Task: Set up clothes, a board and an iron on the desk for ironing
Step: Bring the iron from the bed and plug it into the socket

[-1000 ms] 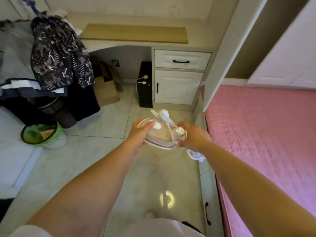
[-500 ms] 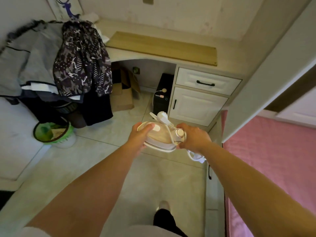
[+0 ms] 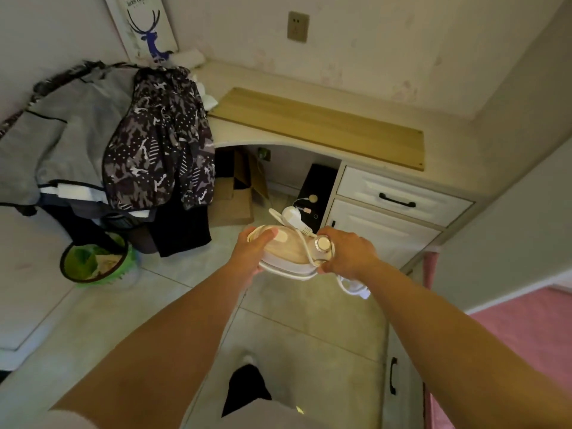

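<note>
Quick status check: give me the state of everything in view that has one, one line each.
iron: carried above the floor, cord wound round it, unplugged
left hand: grips the iron's front
right hand: grips the iron's rear
board: flat on the desk
drawer: closed
cabinet door: closed
patterned jacket: draped beside the desk

The board lay flat on the table, at 12 o'clock from the iron. The iron was held above the floor between the left hand at 9 o'clock and the right hand at 3 o'clock. The clothes hung at 10 o'clock, beside the table's left end. A basket stood on the floor below them.
</note>
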